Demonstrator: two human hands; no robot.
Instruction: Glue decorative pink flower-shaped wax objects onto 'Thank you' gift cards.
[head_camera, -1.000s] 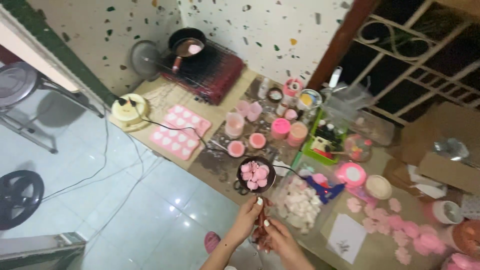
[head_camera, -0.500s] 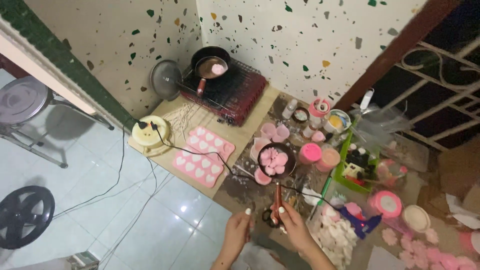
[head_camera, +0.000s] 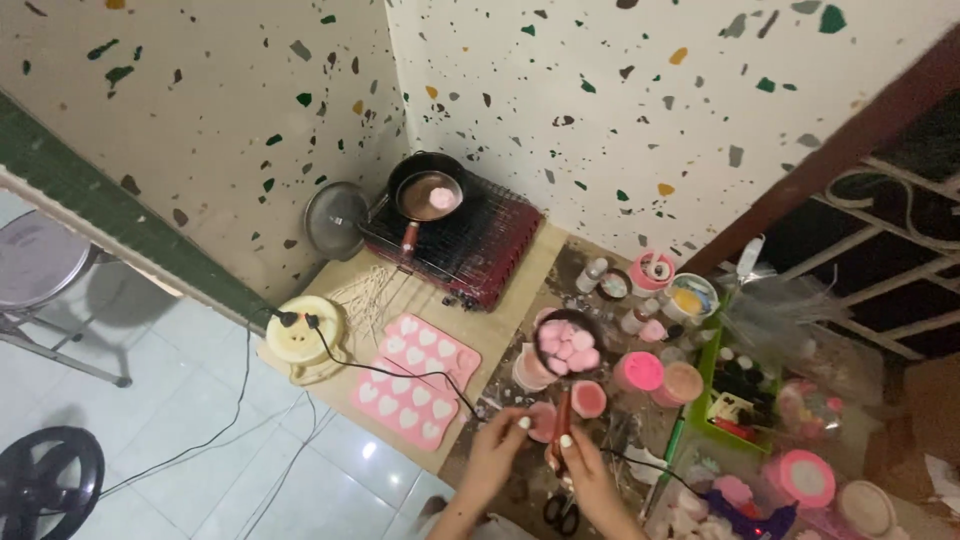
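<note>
Seemingly both hands' fingers (head_camera: 523, 424) pinch a small reddish tool (head_camera: 563, 436).

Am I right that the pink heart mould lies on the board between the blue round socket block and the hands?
Not quite: the socket block is pale yellow, not blue. The rest holds: in the head view the pink heart mould lies on the board between that block and the left hand and right hand.

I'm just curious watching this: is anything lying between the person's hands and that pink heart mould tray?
Only a black cable crosses the pink heart mould tray toward the left hand. The right hand holds a red stick-like tool.
</note>
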